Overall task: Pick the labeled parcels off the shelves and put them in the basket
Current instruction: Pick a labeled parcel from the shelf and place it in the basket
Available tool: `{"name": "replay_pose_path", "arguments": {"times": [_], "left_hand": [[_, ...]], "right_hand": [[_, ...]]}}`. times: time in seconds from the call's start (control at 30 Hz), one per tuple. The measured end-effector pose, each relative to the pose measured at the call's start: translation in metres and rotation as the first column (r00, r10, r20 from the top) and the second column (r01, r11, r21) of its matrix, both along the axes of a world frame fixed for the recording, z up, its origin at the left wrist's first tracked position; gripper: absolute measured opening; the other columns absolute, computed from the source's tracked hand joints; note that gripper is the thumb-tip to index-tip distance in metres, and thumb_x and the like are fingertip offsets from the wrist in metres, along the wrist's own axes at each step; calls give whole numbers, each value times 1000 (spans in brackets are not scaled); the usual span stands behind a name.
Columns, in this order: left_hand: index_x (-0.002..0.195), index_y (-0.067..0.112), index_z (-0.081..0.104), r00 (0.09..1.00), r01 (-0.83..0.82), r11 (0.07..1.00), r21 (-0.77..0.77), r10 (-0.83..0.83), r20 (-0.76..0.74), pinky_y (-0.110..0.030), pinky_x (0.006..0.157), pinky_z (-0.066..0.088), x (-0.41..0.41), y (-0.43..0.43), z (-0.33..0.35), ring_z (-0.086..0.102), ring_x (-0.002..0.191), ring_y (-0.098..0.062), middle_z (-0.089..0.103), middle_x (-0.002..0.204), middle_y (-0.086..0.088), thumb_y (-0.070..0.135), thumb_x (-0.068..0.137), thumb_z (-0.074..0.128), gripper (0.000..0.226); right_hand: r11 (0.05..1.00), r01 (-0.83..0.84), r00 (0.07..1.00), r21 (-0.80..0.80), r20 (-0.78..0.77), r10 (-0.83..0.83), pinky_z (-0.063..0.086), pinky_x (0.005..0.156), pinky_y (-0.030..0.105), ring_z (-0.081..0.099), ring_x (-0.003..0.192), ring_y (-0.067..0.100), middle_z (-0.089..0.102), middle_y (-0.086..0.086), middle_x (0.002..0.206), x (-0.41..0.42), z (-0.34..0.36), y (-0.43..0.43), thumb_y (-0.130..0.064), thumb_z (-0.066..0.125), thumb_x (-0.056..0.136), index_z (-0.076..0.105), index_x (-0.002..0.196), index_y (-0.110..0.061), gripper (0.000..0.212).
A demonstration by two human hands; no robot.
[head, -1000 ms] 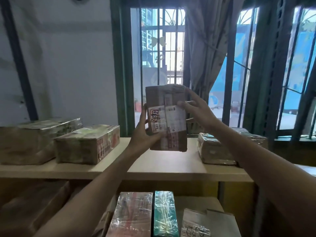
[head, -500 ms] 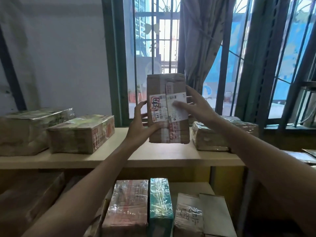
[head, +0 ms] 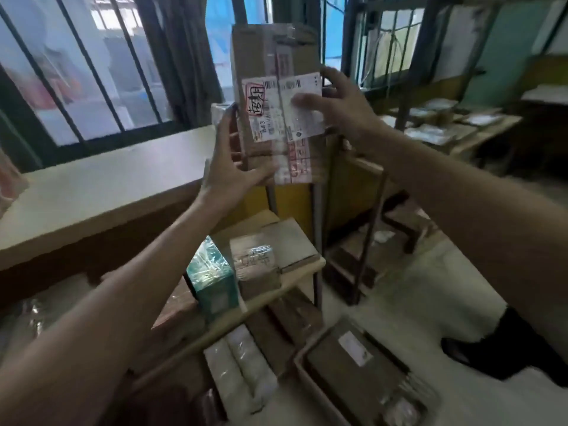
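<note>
1. The tall brown cardboard parcel (head: 270,96) is up in the air, upright and off the shelves, with its white printed label (head: 295,118) facing the camera.
2. The left hand (head: 227,167) has the lower left corner. Its thumb pinches the bottom of the front face and its fingers (head: 226,124) are spread up the side edge.
3. The right hand (head: 341,109) clamps the right edge, thumb flat on the label and the other fingers wrapped behind. Both hands are holding the parcel, neither is free.
4. Below and to the right, on the pale floor (head: 430,287), sits what looks like the low open basket (head: 310,385). One flat brown labelled box (head: 353,364) is already lying in it.
5. Best play, I reckon, is to carry the parcel down and right with both hands on it. It should swing wide of the pale wooden shelf end (head: 310,262) and the teal wrapped box (head: 212,272) on it.
6. Tip the parcel flat before lowering and lay it on or beside the box already there. Let go only once it rests, because a drop from this height risks it bouncing off the rim.
</note>
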State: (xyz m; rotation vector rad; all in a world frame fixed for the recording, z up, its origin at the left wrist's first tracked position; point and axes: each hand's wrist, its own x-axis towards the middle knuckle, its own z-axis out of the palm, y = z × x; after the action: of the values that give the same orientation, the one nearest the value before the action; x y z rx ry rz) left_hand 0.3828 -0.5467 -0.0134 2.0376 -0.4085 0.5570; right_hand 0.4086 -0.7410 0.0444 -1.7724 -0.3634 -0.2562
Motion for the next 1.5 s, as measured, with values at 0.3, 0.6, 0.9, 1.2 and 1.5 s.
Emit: {"name": "replay_pose_path", "arguments": {"times": [0.3,0.6,0.9,1.2,1.5], "left_hand": [[144,32,14,875,339,938,-76,-344,-342,-33,100,45,-33,-117,-143,45,124,-4,45,138,9,29,74,75,93],[138,23,33,584,463,862,-209,-473,-659,-26,98,46,-47,-231,-346,52,117,-11,52,123,9,9,86,61,61],[125,12,50,338,259,936,-238,-319,-886,-7,72,47,-121,-283,-603,57,98,-10,58,112,3,-1,87,56,41],[110,17,64,380,24,993,-112,-113,-918,-28,67,57,-124,-268,-744,67,79,-4,66,84,13,8,84,63,28],[137,34,39,225,465,874,-139,-268,-937,-10,80,45,-123,-257,-800,56,103,5,61,114,16,15,84,63,61]], "right_hand": [[930,355,896,99,-322,-307,58,78,35,63,106,21,61,7,122,-78,-161,-124,-19,71,81,42,137,-18,63],[798,602,574,-27,-681,-455,54,89,44,63,108,21,60,7,129,-120,-395,-230,-30,65,86,49,128,-11,49],[798,598,256,-77,-925,-281,55,62,35,64,96,17,61,-1,125,-204,-645,-253,-32,69,83,36,128,-36,56],[662,743,156,96,-987,-31,58,75,46,64,103,25,64,4,120,-219,-794,-193,-10,73,79,42,129,-21,60],[201,980,35,13,-994,-106,56,70,38,64,86,25,64,15,109,-202,-849,-183,1,60,86,54,125,-5,40]]}}
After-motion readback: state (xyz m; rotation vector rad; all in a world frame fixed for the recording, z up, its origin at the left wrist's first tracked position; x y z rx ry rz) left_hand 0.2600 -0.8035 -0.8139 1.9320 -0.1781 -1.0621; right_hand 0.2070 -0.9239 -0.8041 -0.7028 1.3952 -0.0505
